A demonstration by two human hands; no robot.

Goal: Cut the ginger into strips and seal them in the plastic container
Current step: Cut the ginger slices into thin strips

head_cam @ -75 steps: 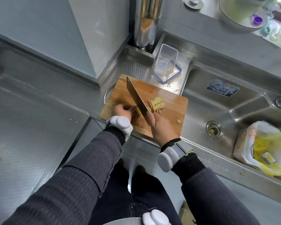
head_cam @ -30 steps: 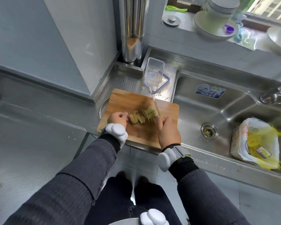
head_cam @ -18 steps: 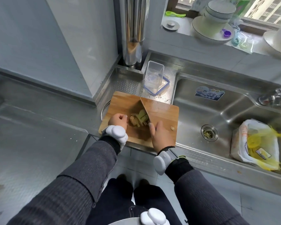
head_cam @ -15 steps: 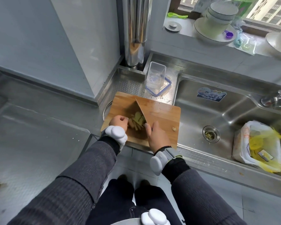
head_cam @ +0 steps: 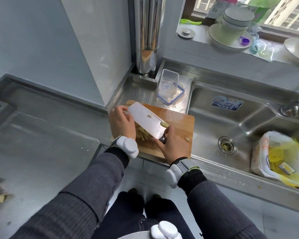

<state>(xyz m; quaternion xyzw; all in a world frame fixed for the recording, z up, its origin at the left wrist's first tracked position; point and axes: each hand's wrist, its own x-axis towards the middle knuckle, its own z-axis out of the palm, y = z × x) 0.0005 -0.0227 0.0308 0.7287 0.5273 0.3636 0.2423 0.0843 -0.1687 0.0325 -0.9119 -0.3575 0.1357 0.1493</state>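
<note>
A wooden cutting board (head_cam: 179,121) lies on the steel counter left of the sink. Pale ginger strips (head_cam: 141,134) are piled on it, partly hidden under a cleaver (head_cam: 147,120) whose broad blade is turned flat side up; small ginger bits stick to the blade. My right hand (head_cam: 171,144) grips the cleaver's dark handle. My left hand (head_cam: 122,121) rests at the blade's far tip, fingers touching it. A clear plastic container (head_cam: 168,84) stands on its blue-rimmed lid (head_cam: 179,94) just behind the board. One ginger scrap (head_cam: 187,139) lies near the board's right edge.
The sink (head_cam: 240,121) is to the right, with a drain strainer (head_cam: 227,147) and a bag of yellow waste (head_cam: 281,159). A steel pipe (head_cam: 148,35) rises behind the container. Bowls and plates (head_cam: 231,31) sit on the window ledge.
The cleaver went from cutting edge-down through the ginger to lying tilted with its flat side up over the strips. My left hand moved from the ginger to the blade's tip.
</note>
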